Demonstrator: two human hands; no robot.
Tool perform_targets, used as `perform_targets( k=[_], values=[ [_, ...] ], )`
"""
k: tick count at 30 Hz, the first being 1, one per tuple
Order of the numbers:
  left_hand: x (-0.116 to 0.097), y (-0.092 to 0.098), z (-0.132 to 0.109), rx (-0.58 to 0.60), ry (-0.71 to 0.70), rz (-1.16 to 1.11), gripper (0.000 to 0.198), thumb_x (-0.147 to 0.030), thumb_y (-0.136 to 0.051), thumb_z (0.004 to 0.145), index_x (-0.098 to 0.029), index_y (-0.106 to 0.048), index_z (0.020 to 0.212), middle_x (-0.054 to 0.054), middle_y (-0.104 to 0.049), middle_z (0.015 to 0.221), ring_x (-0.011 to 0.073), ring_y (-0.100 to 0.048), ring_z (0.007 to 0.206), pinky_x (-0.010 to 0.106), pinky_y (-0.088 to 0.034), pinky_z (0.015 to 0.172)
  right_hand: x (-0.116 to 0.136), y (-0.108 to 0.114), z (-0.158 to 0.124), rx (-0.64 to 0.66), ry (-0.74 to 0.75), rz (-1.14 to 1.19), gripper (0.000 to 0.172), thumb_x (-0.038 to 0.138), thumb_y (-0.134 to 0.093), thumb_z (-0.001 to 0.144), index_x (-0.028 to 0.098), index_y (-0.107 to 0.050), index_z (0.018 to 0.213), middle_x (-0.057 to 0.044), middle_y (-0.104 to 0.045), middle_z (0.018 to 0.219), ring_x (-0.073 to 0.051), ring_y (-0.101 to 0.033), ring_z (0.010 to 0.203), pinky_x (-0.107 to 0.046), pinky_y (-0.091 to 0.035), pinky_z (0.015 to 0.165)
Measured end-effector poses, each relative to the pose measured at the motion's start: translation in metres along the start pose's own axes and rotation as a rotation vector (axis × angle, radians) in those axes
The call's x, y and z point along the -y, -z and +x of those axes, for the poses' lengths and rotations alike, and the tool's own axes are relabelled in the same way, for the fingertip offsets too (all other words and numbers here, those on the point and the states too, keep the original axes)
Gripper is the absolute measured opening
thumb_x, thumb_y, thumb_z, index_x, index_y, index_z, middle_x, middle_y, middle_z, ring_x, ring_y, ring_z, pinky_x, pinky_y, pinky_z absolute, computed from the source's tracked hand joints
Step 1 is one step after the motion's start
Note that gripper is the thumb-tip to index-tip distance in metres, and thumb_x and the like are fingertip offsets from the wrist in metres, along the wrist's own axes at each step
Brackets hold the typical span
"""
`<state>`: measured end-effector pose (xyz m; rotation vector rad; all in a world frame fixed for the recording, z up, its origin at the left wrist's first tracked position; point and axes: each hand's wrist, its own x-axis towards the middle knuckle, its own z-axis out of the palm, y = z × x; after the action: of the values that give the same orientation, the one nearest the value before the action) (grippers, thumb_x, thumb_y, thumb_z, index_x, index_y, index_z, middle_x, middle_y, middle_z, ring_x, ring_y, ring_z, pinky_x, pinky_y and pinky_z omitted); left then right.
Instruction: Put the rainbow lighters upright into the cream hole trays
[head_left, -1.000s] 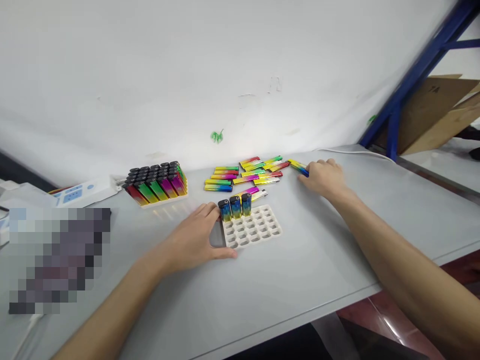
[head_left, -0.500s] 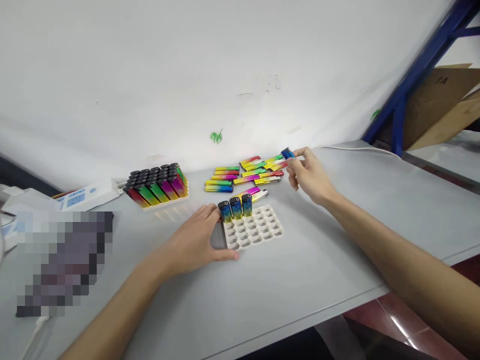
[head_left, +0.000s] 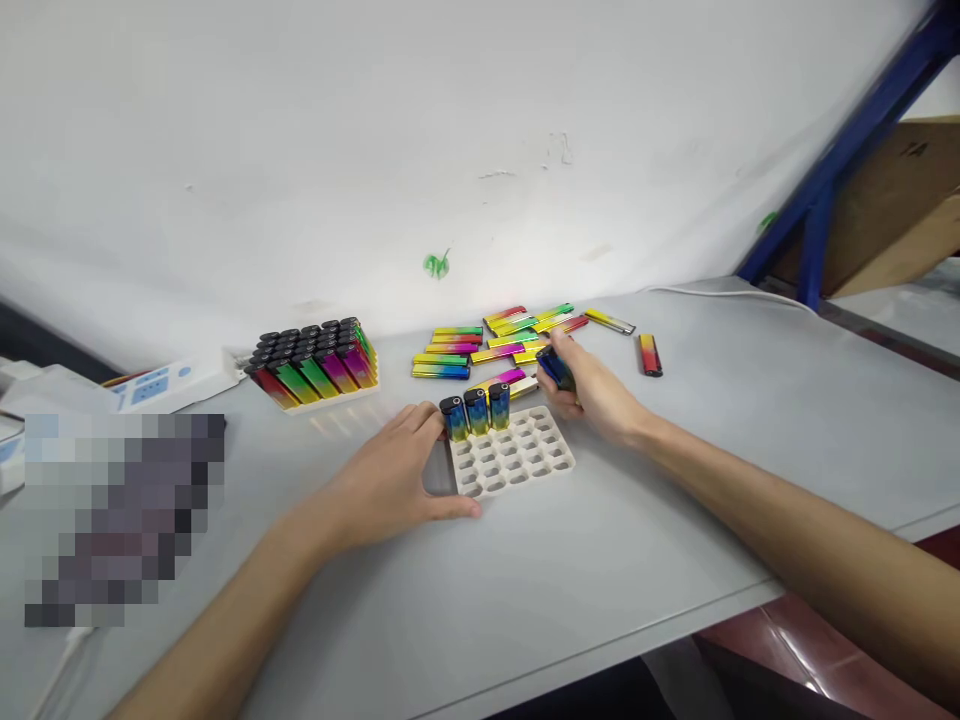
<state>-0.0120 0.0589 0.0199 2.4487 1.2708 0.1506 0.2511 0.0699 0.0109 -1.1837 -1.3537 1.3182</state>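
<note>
My left hand (head_left: 397, 465) grips the left side of a white tray (head_left: 517, 468) with rows of oval holes, its thumb at the near corner and fingers at the far one. Three blue-and-yellow lighters (head_left: 477, 412) with black tops stand upright in the tray's back row, at its left end. My right hand (head_left: 589, 390) is closed around another blue lighter (head_left: 555, 369), held tilted just past the tray's back right corner. Behind the tray lie several loose shiny lighters (head_left: 499, 353) in rainbow colours, partly hidden by my right hand.
A full tray of upright lighters (head_left: 315, 365) stands at the back left. Beside it are a white power strip (head_left: 157, 395) and a blurred-out dark object (head_left: 127, 530). One red-yellow lighter (head_left: 649, 355) lies apart on the right. A white cable (head_left: 735, 295) runs along the wall.
My right hand has moved left and toward me with the blue lighter, nearer the tray. Lighters on the right that it covered now show. My left hand stays at the tray.
</note>
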Motion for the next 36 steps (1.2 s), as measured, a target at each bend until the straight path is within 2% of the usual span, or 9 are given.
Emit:
perform_targets(
  k=[3, 9, 13, 19, 26, 29, 31, 33, 36],
  values=[
    [0.0003, 0.0001, -0.0007, -0.016, -0.005, -0.002, 0.067, -0.080, -0.071, 0.067, -0.023, -0.060, 0.101, 0.010, -0.062, 0.118, 0.0358, -0.061, 0.108, 0.050, -0.052, 0.093, 0.0010, 0.0003, 0.0013, -0.070, -0.057, 0.070, 0.062, 0.069, -0.043, 0.094, 0.024, -0.031, 0.054, 0.006, -0.020, 0.050, -0.011, -0.013, 0.047, -0.030, -0.011, 0.046],
    [0.0015, -0.0005, -0.0010, 0.001, -0.001, 0.011, 0.069, -0.082, -0.069, 0.068, -0.022, -0.058, 0.103, 0.011, -0.062, 0.119, 0.0351, -0.061, 0.109, 0.048, -0.052, 0.091, 0.0064, -0.0011, 0.0011, -0.128, -0.097, 0.157, 0.050, 0.047, -0.037, 0.096, 0.024, -0.030, 0.052, 0.006, -0.018, 0.048, -0.010, -0.010, 0.045, -0.029, -0.009, 0.044],
    [0.0017, -0.0008, -0.0007, 0.005, -0.005, 0.007, 0.074, -0.081, -0.069, 0.069, -0.022, -0.059, 0.112, 0.012, -0.061, 0.124, 0.0357, -0.060, 0.113, 0.048, -0.052, 0.093, 0.0050, -0.0016, 0.0013, -0.109, -0.092, 0.142, 0.050, 0.050, -0.037, 0.096, 0.024, -0.031, 0.053, 0.006, -0.020, 0.048, -0.010, -0.010, 0.046, -0.029, -0.009, 0.044],
    [0.0011, -0.0007, -0.0009, 0.002, 0.000, -0.002, 0.075, -0.080, -0.069, 0.069, -0.021, -0.060, 0.115, 0.013, -0.061, 0.127, 0.0372, -0.059, 0.117, 0.049, -0.051, 0.096, 0.0019, 0.0006, 0.0029, -0.103, -0.070, 0.103, 0.061, 0.069, -0.045, 0.092, 0.024, -0.032, 0.053, 0.006, -0.019, 0.049, -0.010, -0.011, 0.045, -0.029, -0.008, 0.045],
    [0.0009, 0.0000, -0.0014, -0.019, 0.002, -0.007, 0.071, -0.077, -0.072, 0.068, -0.023, -0.062, 0.113, 0.011, -0.063, 0.124, 0.0371, -0.061, 0.114, 0.049, -0.051, 0.097, 0.0034, -0.0005, 0.0016, -0.090, -0.052, 0.109, 0.052, 0.049, -0.036, 0.097, 0.024, -0.031, 0.052, 0.005, -0.022, 0.047, -0.010, -0.011, 0.045, -0.029, -0.011, 0.044],
    [0.0031, -0.0012, -0.0012, -0.029, -0.001, -0.015, 0.070, -0.078, -0.072, 0.068, -0.024, -0.062, 0.110, 0.011, -0.063, 0.124, 0.0372, -0.061, 0.114, 0.050, -0.051, 0.097, 0.0015, -0.0011, 0.0014, -0.107, -0.060, 0.068, 0.053, 0.055, -0.037, 0.097, 0.025, -0.033, 0.054, 0.006, -0.022, 0.047, -0.011, -0.012, 0.045, -0.029, -0.012, 0.044],
    [0.0037, -0.0016, -0.0011, -0.037, -0.004, -0.028, 0.069, -0.078, -0.072, 0.067, -0.024, -0.062, 0.107, 0.010, -0.063, 0.122, 0.0368, -0.061, 0.113, 0.050, -0.052, 0.096, 0.0003, -0.0010, 0.0008, -0.121, -0.054, 0.021, 0.057, 0.065, -0.037, 0.097, 0.025, -0.038, 0.057, 0.006, -0.024, 0.049, -0.011, -0.015, 0.045, -0.029, -0.015, 0.044],
    [0.0030, -0.0011, -0.0010, -0.038, -0.002, -0.033, 0.066, -0.078, -0.073, 0.066, -0.024, -0.061, 0.102, 0.010, -0.063, 0.119, 0.0361, -0.061, 0.110, 0.050, -0.053, 0.095, 0.0002, -0.0008, -0.0001, -0.134, 0.026, -0.048, 0.058, 0.070, -0.033, 0.097, 0.024, -0.047, 0.064, 0.005, -0.029, 0.052, -0.013, -0.023, 0.047, -0.029, -0.022, 0.046],
    [0.0010, 0.0000, -0.0008, -0.023, 0.011, -0.028, 0.064, -0.078, -0.073, 0.067, -0.024, -0.061, 0.099, 0.009, -0.064, 0.116, 0.0356, -0.062, 0.108, 0.050, -0.054, 0.092, 0.0019, 0.0000, -0.0011, -0.133, 0.225, -0.191, 0.052, 0.063, -0.034, 0.101, 0.022, -0.056, 0.076, 0.001, -0.046, 0.062, -0.016, -0.043, 0.060, -0.031, -0.038, 0.060]
  ],
)
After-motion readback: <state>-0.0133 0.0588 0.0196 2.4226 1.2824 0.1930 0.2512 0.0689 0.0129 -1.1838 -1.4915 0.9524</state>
